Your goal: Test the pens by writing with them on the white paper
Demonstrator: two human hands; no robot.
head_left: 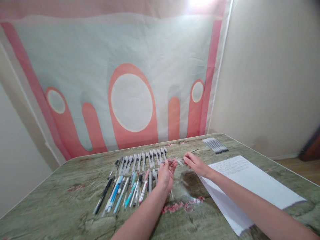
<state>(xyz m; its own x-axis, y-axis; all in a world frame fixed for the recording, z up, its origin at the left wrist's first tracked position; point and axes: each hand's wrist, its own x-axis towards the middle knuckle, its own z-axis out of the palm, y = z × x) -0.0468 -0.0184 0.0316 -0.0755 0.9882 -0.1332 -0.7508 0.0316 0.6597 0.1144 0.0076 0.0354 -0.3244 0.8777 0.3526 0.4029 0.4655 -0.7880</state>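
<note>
Over the middle of the table, my left hand (166,175) holds a slim pen (172,161) level between thumb and fingers, palm partly up. My right hand (196,164) is closed in a pinch at the pen's right end; what exactly its fingertips grip is too small to tell. Behind and left of my left hand, several clear pen barrels with caps (135,162) lie in a row. Nearer, left of my left wrist, is a spread of assorted pens (116,195) in blue, teal, pink, white and black, partly covered by my hand.
Sheets of white paper (260,183) with handwriting lie on the right, under my right forearm. A neat set of thin refills with dark ends (215,145) rests at the back right. The wood-patterned table (75,203) meets a printed curtain (162,50) behind.
</note>
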